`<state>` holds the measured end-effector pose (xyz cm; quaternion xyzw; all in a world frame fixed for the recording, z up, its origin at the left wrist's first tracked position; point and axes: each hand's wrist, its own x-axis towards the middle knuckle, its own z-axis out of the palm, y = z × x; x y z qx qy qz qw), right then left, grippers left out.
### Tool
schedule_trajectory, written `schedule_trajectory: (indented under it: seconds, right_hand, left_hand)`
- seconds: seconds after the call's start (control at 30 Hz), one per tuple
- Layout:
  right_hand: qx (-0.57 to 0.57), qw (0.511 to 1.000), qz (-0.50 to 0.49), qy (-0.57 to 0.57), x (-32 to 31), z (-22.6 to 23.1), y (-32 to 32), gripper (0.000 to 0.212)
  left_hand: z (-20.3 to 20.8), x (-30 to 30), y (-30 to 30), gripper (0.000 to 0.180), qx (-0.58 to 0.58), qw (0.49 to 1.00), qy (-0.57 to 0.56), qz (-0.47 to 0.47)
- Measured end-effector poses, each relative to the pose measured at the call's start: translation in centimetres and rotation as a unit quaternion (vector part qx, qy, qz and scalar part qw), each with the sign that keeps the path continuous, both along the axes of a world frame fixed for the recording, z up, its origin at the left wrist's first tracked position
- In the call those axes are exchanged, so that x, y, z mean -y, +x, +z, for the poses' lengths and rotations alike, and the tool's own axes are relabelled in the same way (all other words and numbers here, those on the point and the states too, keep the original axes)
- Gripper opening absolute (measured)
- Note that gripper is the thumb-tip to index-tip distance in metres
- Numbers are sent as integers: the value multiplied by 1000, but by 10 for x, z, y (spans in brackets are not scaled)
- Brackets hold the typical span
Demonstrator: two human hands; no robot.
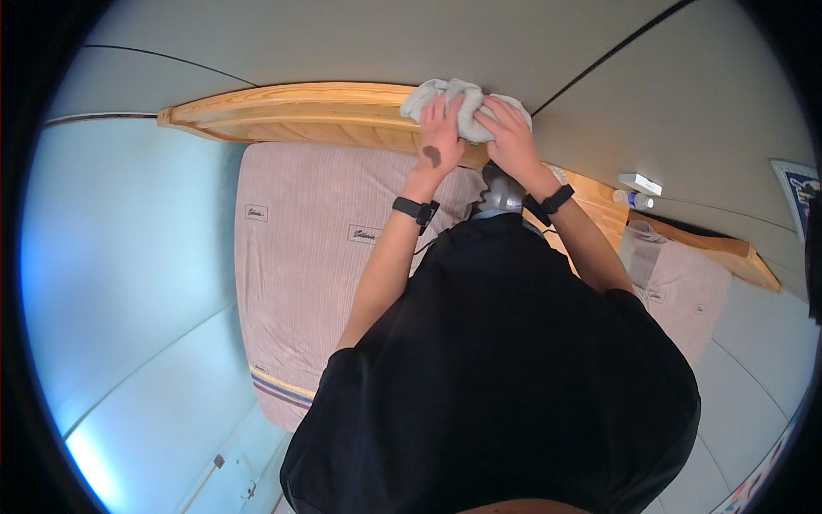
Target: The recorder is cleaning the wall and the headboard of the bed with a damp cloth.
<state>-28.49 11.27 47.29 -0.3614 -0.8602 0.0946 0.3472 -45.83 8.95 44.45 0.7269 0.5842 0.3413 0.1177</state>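
Black shirt point(501, 360) up close; left hand point(441, 133) and right hand point(512, 141) both have their grip clamped on the cloth point(469, 116) at the headboard's point(300, 104) right end, top edge running way left, mattress point(317, 214) just below.

My cloth point(470, 122) is off-white, my shirt point(497, 343) solid black, and my wrist straps point(559, 200) black. The headboard point(287, 105) is honey-coloured with visible wood grain. The larger mattress point(295, 283) is pale pink, finely striped (yellow and dark bands point(282, 388) cross its near end).
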Motion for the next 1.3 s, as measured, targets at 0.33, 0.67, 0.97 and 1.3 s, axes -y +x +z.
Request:
schedule_trajectory:
  seconds: [0.33, 0.67, 0.97, 1.3]
  right_hand:
    - [13, 995, 75, -64, -26, 12, -124, 44]
    - [22, 992, 95, -76, -14, 7, -64, 48]
    - [-49, 990, 45, -121, -2, 10, 25, 63]
    - [29, 998, 45, -44, -21, 3, -80, 48]
  left_hand:
    - [-20, -11, -113, 57, -110, 986, 55, 114]
    - [-2, 0, -73, 63, -82, 990, 52, 100]
    - [24, 19, -9, 76, 4, 999, -53, -10]
    - [-14, -4, -72, 69, -81, 992, 19, 90]
